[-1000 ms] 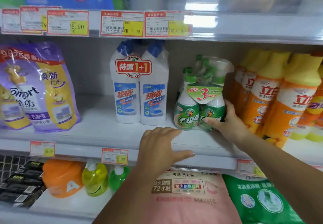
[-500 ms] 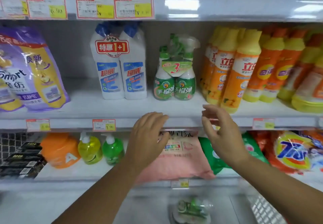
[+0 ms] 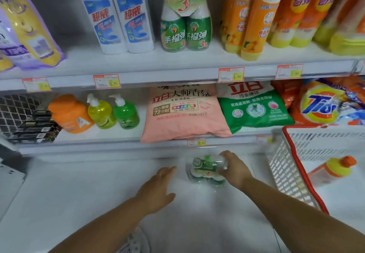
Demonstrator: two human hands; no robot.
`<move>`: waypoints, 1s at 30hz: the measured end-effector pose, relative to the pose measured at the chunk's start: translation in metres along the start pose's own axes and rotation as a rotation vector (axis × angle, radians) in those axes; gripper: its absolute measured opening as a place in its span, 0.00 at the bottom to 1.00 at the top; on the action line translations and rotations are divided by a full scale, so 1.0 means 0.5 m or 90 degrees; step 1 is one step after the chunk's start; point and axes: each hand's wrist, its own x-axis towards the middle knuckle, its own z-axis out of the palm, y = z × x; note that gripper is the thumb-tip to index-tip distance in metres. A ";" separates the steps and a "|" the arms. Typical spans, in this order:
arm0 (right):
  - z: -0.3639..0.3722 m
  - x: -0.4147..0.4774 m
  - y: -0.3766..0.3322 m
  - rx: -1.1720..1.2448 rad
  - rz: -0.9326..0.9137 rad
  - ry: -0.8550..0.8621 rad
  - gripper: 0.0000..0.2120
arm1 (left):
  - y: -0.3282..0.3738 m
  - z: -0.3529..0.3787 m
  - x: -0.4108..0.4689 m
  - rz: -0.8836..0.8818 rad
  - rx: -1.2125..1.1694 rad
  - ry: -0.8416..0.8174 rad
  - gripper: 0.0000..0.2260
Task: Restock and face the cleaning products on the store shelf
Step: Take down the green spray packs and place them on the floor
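A shrink-wrapped pack of green spray cleaner bottles (image 3: 205,170) stands on the white floor below the shelves. My right hand (image 3: 233,168) grips the top right of that pack. My left hand (image 3: 158,185) hovers open just left of it, fingers straight, not touching. An identical green spray pack (image 3: 185,21) stands upright on the upper shelf (image 3: 177,69), between a white twin pack of toilet cleaner (image 3: 118,21) and orange dish soap bottles (image 3: 248,19).
A white basket with a red rim (image 3: 292,165) sits at right, holding an orange bottle (image 3: 331,169). The lower shelf carries a pink detergent bag (image 3: 183,112), a green bag (image 3: 254,106), pump soaps (image 3: 112,112) and an orange jug (image 3: 69,114). Purple refill pouches (image 3: 27,35) stand upper left.
Both hands dropped from the upper shelf edge down to the floor. My right hand took hold of the pack on the floor; the view tilted downward.
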 end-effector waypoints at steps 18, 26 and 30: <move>-0.374 -0.172 -0.298 0.310 -0.297 0.093 0.19 | 0.161 -0.158 0.034 0.124 -0.525 0.223 0.40; -0.309 -0.155 -0.317 0.194 -0.286 0.095 0.39 | 0.189 -0.355 -0.006 0.215 -0.447 0.372 0.36; -0.339 -0.103 -0.389 0.205 -0.330 0.223 0.41 | 0.196 -0.462 -0.002 0.228 -0.377 0.432 0.40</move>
